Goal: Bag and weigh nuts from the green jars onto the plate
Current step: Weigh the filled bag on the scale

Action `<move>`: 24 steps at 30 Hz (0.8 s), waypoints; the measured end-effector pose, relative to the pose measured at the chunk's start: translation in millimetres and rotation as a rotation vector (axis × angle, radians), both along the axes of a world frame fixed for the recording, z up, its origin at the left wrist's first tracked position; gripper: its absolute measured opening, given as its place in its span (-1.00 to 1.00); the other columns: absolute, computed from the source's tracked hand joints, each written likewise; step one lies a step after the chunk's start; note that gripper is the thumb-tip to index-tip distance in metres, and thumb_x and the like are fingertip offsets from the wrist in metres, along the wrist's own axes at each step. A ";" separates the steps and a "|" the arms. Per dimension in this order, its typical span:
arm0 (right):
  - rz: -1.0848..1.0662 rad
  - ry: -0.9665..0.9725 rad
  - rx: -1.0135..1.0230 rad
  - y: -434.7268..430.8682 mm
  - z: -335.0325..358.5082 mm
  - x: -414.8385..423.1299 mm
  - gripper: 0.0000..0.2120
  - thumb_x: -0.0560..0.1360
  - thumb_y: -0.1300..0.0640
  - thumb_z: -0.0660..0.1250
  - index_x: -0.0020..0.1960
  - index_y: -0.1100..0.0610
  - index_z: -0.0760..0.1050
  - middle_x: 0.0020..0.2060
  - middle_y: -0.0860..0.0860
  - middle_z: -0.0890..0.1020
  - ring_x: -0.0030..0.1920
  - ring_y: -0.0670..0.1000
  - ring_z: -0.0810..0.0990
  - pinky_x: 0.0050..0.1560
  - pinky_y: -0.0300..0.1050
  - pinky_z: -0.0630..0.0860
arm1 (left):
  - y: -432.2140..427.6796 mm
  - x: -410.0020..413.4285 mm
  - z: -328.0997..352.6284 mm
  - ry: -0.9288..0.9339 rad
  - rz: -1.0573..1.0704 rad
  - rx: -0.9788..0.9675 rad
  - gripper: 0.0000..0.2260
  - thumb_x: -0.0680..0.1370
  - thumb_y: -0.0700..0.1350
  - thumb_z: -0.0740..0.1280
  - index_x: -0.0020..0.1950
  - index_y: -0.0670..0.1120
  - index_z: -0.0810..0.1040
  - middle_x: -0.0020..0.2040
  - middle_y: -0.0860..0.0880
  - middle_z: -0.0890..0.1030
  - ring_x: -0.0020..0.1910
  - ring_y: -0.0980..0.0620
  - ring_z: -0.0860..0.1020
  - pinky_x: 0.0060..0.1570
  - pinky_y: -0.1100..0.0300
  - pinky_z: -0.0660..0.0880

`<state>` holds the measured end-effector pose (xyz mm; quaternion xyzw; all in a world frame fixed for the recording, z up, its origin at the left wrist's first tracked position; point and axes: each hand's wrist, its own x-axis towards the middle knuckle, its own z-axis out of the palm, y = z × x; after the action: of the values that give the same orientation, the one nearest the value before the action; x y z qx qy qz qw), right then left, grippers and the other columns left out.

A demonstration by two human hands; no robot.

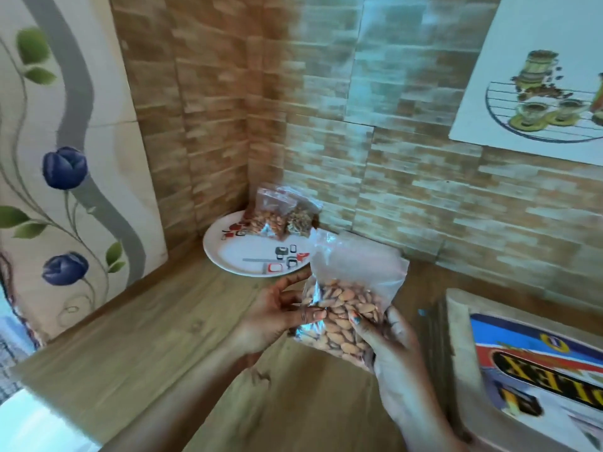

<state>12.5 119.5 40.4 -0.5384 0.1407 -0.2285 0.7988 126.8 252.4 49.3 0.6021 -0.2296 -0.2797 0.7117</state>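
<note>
Both hands, left hand point(274, 316) and right hand point(388, 344), hold the almond bag point(342, 318) near the plate point(248, 256) (two bags point(284, 220) already there). A slack grip or unsealed top could spill nuts across the counter point(156, 321).

Bare wooden counter point(156, 324) open to the left, near half of plate point(248, 259) free, two filled bags point(284, 220) crowding its far rim against the corner walls, printed box point(522, 370) blocking the right side
</note>
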 end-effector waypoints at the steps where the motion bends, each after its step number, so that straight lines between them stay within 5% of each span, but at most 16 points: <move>1: -0.015 0.011 0.008 11.7 -1.3 18.6 -0.19 -0.05 -0.08 0.64 0.14 0.11 0.50 -0.07 0.01 0.70 -0.13 0.02 0.69 -0.34 -0.14 0.59 | 9.7 19.7 -0.5 0.004 -0.005 -0.004 -0.38 0.23 -0.30 0.53 0.24 -0.04 0.44 0.06 -0.31 0.59 -0.07 -0.04 0.62 0.00 0.13 0.57; 5: -0.021 0.043 -0.032 32.8 -16.5 81.8 -0.66 0.34 0.33 0.43 0.09 0.16 0.51 -0.16 0.00 0.70 -0.24 -0.04 0.67 -0.37 -0.18 0.57 | 36.9 83.5 -8.0 0.004 0.032 0.037 -0.41 0.22 -0.37 0.53 0.14 0.03 0.46 -0.03 -0.18 0.62 -0.15 0.02 0.63 -0.04 0.20 0.57; 8: -0.068 0.075 -0.178 41.2 -28.1 134.5 -0.65 0.41 0.48 0.31 0.10 0.15 0.52 -0.16 -0.02 0.70 -0.21 -0.08 0.65 -0.28 -0.24 0.56 | 51.8 133.0 -18.0 0.039 0.032 0.028 -0.40 0.24 -0.39 0.48 0.24 -0.10 0.44 0.04 -0.22 0.62 -0.14 -0.02 0.64 0.02 0.12 0.56; 12: -0.116 0.084 -0.277 48.4 -35.2 193.2 -0.71 0.41 0.51 0.31 0.08 0.27 0.51 -0.16 0.06 0.67 -0.17 -0.05 0.62 -0.21 -0.24 0.54 | 57.9 192.5 -31.2 0.043 0.068 0.045 -0.45 0.33 -0.45 0.42 0.27 -0.16 0.42 0.06 -0.26 0.61 -0.05 -0.08 0.62 0.02 0.03 0.57; 14: -0.129 0.096 -0.320 49.3 -35.4 223.5 -0.71 0.41 0.51 0.32 0.10 0.32 0.50 -0.14 0.09 0.65 -0.20 -0.08 0.62 -0.24 -0.28 0.52 | 55.1 220.5 -35.5 0.053 0.094 0.026 -0.52 0.36 -0.46 0.40 0.22 -0.15 0.45 0.00 -0.22 0.61 -0.15 0.02 0.64 -0.17 0.16 0.59; 16: -0.150 0.114 -0.370 48.6 -33.3 253.7 -0.71 0.41 0.49 0.33 0.08 0.26 0.50 -0.14 0.13 0.65 -0.25 -0.09 0.61 -0.29 -0.32 0.48 | 47.9 248.4 -39.1 0.026 0.151 0.020 -0.59 0.38 -0.47 0.38 0.14 -0.14 0.46 -0.05 -0.17 0.61 -0.24 0.11 0.63 -0.32 0.31 0.54; 20: -0.261 0.152 -0.459 40.1 -43.9 314.4 -0.65 0.37 0.34 0.41 0.02 0.00 0.45 -0.16 0.09 0.63 -0.17 0.07 0.59 -0.10 -0.03 0.51 | 27.8 297.1 -48.3 -0.021 0.250 0.020 -0.69 0.44 -0.45 0.34 0.00 -0.08 0.45 -0.06 -0.16 0.59 -0.27 0.05 0.58 -0.42 0.31 0.53; 24: -0.310 0.235 -0.558 32.0 -62.1 364.5 -0.43 0.42 0.25 0.39 0.28 -0.15 0.27 -0.09 0.00 0.66 -0.10 0.04 0.65 -0.03 0.09 0.57 | 6.5 338.4 -62.1 0.012 0.287 0.034 -0.73 0.47 -0.39 0.33 0.03 -0.09 0.40 -0.08 -0.13 0.59 -0.39 0.11 0.58 -0.47 0.29 0.52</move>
<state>377.0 151.5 -21.7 -0.7310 0.2440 -0.3132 0.5550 465.1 258.9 -12.7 0.6390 -0.1318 -0.1825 0.7355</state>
